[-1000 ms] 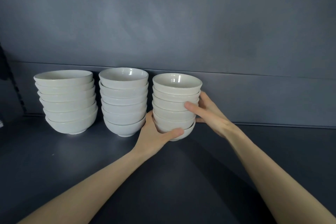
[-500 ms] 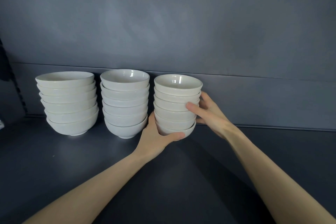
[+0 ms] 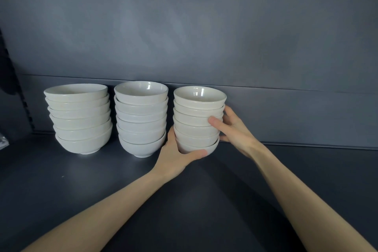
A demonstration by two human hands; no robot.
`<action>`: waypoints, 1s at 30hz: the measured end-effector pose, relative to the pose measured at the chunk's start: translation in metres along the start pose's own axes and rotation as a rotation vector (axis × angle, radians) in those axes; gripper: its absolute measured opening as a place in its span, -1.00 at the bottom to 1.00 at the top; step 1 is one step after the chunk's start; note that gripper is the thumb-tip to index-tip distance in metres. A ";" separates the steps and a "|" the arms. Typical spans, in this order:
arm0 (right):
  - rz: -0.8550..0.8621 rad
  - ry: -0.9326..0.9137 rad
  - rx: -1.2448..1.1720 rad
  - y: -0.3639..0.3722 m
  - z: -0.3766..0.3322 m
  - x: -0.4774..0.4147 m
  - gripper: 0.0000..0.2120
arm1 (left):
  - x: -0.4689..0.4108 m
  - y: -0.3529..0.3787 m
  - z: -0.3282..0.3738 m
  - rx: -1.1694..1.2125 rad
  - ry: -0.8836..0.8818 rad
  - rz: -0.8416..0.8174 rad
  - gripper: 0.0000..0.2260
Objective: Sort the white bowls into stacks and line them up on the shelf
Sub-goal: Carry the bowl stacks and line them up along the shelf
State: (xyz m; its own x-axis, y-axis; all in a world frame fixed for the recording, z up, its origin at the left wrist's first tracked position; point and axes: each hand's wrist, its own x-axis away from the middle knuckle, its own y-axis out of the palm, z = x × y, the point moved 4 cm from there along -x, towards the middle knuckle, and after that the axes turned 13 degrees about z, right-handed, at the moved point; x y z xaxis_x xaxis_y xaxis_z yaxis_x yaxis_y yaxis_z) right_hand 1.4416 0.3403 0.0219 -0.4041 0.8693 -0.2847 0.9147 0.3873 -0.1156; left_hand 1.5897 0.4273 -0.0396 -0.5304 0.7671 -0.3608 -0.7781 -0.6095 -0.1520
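Three stacks of white bowls stand in a row on the dark shelf (image 3: 102,180), near its back wall. The left stack (image 3: 79,120) holds the widest bowls, the middle stack (image 3: 142,120) slightly narrower ones, and the right stack (image 3: 197,120) the smallest. Each has several bowls. My left hand (image 3: 176,155) cups the right stack's bottom bowl from the left, thumb across its front. My right hand (image 3: 231,127) presses the same stack's right side, index finger on a middle bowl. The stack's base is hidden by my left hand.
A grey back wall (image 3: 204,37) rises behind the stacks, with a low ledge (image 3: 296,116) along its foot. A dark slotted upright (image 3: 12,84) stands at the far left. A small clear object (image 3: 3,143) pokes in at the left edge.
The right stack has edged slightly back and closer to the middle stack, still held by both hands. The other two stacks have not moved.
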 end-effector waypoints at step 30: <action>0.006 -0.039 0.592 -0.037 -0.030 0.023 -0.41 | 0.025 -0.026 0.055 -0.820 0.059 -0.065 -0.81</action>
State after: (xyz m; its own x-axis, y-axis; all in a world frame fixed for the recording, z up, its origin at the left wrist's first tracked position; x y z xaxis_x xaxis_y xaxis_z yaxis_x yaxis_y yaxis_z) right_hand 1.3981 0.3551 0.0478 -0.4084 0.8548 -0.3202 0.7711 0.1354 -0.6221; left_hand 1.5781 0.4729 0.0055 -0.4568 0.8079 -0.3724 -0.3018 -0.5345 -0.7895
